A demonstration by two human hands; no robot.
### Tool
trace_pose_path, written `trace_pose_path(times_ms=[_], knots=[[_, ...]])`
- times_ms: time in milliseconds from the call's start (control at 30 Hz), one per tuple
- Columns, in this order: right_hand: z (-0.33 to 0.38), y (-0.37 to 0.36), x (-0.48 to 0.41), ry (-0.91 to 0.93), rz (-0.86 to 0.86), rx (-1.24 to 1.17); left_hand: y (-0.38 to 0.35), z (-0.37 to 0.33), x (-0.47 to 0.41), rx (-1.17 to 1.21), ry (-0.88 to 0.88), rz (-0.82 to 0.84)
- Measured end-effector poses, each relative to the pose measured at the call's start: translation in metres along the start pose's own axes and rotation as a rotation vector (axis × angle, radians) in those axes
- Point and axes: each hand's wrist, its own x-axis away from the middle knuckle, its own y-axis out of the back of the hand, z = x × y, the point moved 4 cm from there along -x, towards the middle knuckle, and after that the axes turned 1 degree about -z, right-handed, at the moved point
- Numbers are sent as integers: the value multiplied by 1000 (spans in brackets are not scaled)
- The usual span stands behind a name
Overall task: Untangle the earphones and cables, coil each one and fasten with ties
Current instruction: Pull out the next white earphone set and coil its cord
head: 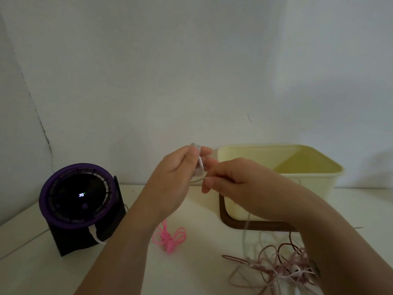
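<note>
Left hand (176, 169) grip pinches a small, upright white cable coil (200, 165); right hand (231, 177) grip pinches its thin trailing strand.

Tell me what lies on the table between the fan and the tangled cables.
In the head view, a pink coiled cable lies on the table between the fan and the tangled cables.

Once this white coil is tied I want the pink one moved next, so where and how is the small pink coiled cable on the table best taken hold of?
Judging by its shape, pinch the small pink coiled cable at its bunched middle, where the loops gather, coming straight down from above. The loops splay out to either side and would likely slip or unwind if grabbed alone. It lies flat on the white table, with open space around it.
</note>
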Motion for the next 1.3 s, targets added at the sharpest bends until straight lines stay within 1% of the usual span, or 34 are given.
trace_pose_path(times_ms=[33, 100, 167, 200, 267, 367, 433, 467, 533, 633, 700, 767, 867, 933, 1033, 1167, 1300], knots=[[2, 5, 2, 11, -28, -18, -2, -1, 2, -76, -18, 37], [2, 13, 3, 46, -118, -34, -8, -1, 5, -129, -7, 123], [-2, 19, 3, 52, -242, -23, -11, 2, 7, -101, 56, 205], [-5, 21, 2, 44, -306, -43, -13, 3, 8, -39, 98, 263], [-9, 23, 0, 38, -406, -144, -14, 2, 9, 197, 173, 348], [-14, 21, -4, 32, -467, -264, -11, -5, 5, 705, 219, 339], [-14, 14, -8, 34, -422, -264, -9, -10, 2, 960, 196, 321], [-13, 8, -10, 30, -376, -248, -8, -11, 2, 1052, 181, 304], [-12, -2, -13, 12, -292, -187, -8, -11, 0, 1129, 179, 209], [-12, -8, -13, -35, -214, -80, -8, -9, -3, 1064, 182, 34], [-10, -9, -10, -43, -144, 25, -7, -8, -5, 970, 140, -18], [-10, -12, -9, -52, -115, 99, -5, -5, -6, 859, 115, -57], [-8, -10, -9, -73, -172, 200, -5, 0, -5, 717, 102, -92], [-4, -4, -7, -56, -247, 229, -6, 1, -5, 662, 94, -105], [3, 3, -4, 6, -367, 160, -9, 2, -4, 630, 105, -86], [5, -1, -6, 26, -310, 104, -14, 3, -4, 610, 135, -43], [0, 1, -7, 36, -329, 26, -14, 5, -4, 582, 147, -35]])
